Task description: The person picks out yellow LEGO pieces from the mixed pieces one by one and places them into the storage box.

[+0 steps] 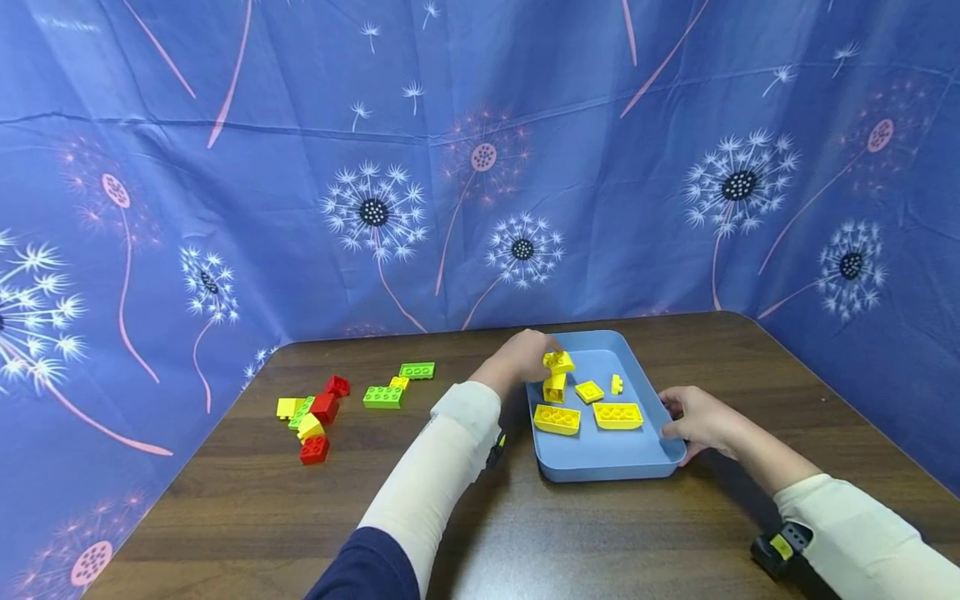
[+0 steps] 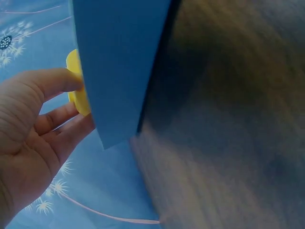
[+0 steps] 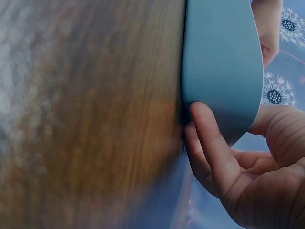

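Note:
My left hand (image 1: 522, 358) reaches over the far left part of a blue tray (image 1: 607, 463) and pinches a yellow toy brick (image 1: 561, 362). In the left wrist view that yellow brick (image 2: 82, 101) shows between thumb and fingers, partly hidden by the tray wall (image 2: 121, 71). Another yellow brick (image 1: 554, 388) stands just below it in the head view. My right hand (image 1: 701, 421) grips the tray's right side, thumb at the rim and fingertips low on the outer wall, as the right wrist view shows. Two long yellow bricks (image 1: 557, 420) (image 1: 618, 416) lie in the tray's nearer half.
A flat yellow brick (image 1: 589, 392) and a small yellow piece (image 1: 617, 384) also lie in the tray. On the wooden table's left side are red bricks (image 1: 314, 450), yellow bricks and green bricks (image 1: 383, 397). A blue dandelion-print cloth (image 1: 450, 208) hangs behind the table.

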The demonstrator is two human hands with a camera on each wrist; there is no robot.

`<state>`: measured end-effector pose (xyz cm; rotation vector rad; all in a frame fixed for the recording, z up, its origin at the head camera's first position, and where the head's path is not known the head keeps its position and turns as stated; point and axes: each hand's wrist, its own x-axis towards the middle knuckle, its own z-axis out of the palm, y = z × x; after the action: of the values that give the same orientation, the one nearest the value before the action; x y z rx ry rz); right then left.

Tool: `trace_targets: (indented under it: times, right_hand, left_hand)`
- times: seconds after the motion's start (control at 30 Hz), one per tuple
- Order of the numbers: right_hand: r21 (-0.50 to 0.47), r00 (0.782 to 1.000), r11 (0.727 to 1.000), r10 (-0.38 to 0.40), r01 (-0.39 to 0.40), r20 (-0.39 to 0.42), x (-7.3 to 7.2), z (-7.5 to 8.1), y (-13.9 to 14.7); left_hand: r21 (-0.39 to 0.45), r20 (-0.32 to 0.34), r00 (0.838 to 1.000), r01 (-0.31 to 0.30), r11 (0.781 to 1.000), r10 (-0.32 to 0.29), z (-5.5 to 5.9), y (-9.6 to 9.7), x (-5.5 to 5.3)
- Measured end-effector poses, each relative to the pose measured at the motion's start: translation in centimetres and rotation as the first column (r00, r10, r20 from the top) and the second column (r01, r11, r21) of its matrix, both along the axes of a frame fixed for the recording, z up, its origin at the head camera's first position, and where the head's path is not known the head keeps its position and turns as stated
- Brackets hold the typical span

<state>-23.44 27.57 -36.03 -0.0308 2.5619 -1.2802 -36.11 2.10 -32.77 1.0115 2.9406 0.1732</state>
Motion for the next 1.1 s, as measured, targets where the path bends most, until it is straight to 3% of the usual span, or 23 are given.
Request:
trace_targets:
  times: [0.6,1.1]
  right_hand:
    - [0.001,1.000,1.000,0.003,-0.003,0.015,0.0,0.0,0.1]
    - [0.004,1.000,1.000,0.017,-0.017,0.002,-0.1,-0.1,0.1]
  left_hand:
    - [-0.001,-0.029,0.999,0.035,0.999,-0.035,-0.2,-0.5,0.2]
    - [0.013,-0.064,0.993,0.102,0.995,-0.101,1.1,-1.4,1.2]
